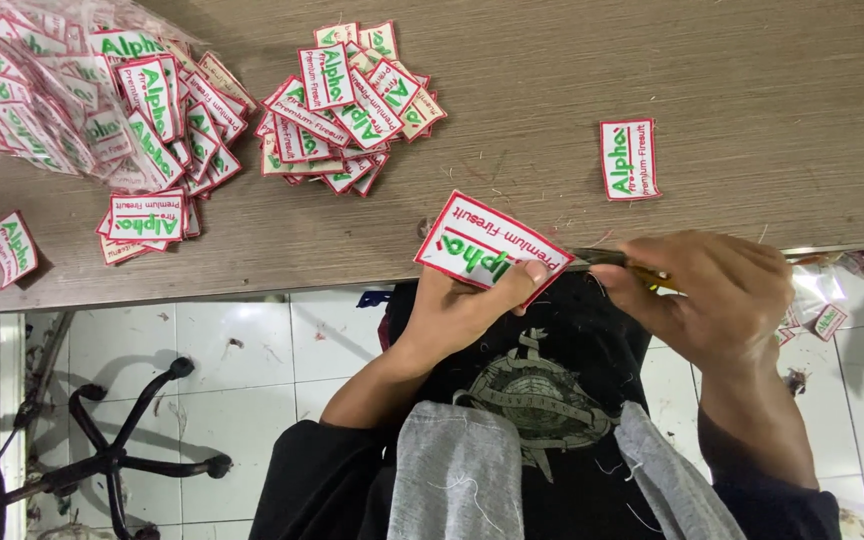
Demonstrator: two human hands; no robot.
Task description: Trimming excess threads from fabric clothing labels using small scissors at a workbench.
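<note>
Head view: patch [487,247] between left fingers [522,280].

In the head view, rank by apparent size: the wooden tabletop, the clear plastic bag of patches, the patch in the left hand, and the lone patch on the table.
1. Brown wooden tabletop
2. Clear plastic bag of patches
3. Red-bordered white patch held in the left hand
4. Lone red-bordered white patch on the table: probably the same kind, looking smaller only because it lies farther away.
</note>
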